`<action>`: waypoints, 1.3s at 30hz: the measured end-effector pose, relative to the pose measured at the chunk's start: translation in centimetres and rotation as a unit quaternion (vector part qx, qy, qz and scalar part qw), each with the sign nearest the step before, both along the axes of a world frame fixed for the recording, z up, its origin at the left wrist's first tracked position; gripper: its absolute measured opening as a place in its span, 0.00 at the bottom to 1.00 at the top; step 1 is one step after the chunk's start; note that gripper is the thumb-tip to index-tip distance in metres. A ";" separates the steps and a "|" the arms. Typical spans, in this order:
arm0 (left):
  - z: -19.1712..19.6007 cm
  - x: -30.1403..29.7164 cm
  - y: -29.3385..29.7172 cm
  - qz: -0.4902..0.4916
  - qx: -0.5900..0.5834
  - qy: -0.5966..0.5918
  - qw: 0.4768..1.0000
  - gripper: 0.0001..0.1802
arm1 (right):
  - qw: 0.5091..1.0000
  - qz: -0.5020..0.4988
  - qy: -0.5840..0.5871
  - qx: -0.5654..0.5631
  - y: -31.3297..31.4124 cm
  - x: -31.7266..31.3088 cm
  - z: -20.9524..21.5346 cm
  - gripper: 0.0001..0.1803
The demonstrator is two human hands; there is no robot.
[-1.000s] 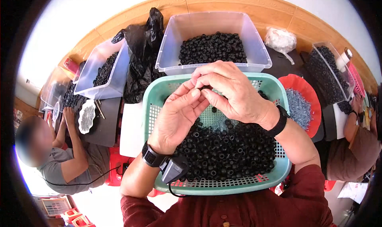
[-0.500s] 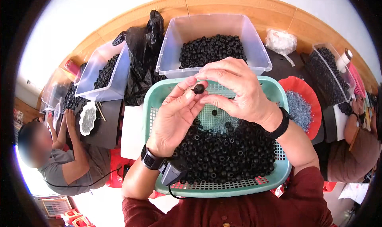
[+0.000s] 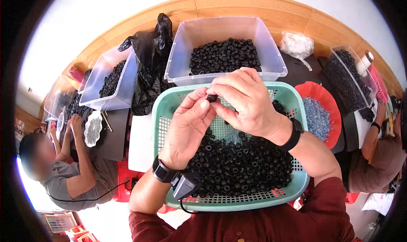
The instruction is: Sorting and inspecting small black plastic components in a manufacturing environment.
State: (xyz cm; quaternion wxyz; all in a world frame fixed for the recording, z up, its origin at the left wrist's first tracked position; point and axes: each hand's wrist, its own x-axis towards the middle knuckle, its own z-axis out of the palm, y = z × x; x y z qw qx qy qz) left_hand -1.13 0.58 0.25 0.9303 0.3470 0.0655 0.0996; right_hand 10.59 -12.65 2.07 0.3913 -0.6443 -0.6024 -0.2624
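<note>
My left hand (image 3: 185,129) pinches a small round black plastic part (image 3: 212,98) between thumb and fingers. From the right, my right hand (image 3: 251,108) closes its fingertips on the same part; whether a smaller piece is between them is hidden. Both hands are above a green plastic basket (image 3: 157,127) with latticed walls. Inside it lies a heap of black ring-like plastic parts (image 3: 241,165), and a few pale clear bits (image 3: 231,137) lie near its middle.
Behind the basket stands a clear bin (image 3: 182,51) of black parts, beside a black plastic bag (image 3: 148,68). A red scalloped dish (image 3: 337,127) with bluish bits sits at right. People work at left (image 3: 80,178) and right (image 3: 381,157), near more bins.
My right hand has come down and closed in on the black part, its fingers now bunched against it. My left hand has stayed nearly in place.
</note>
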 end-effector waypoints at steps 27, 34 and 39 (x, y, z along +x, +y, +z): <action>1.2 -0.2 -0.1 0.034 0.101 -0.007 0.994 0.22 | 0.998 0.044 0.031 -0.007 -0.6 0.2 0.6 0.18; 2.3 -0.4 -0.6 0.095 0.231 -0.018 0.968 0.27 | 0.834 0.194 0.508 -0.092 -0.9 0.3 0.4 0.15; 1.8 -0.5 -0.5 0.135 0.329 -0.027 0.934 0.30 | 0.693 0.209 0.669 -0.171 -1.1 0.5 1.3 0.18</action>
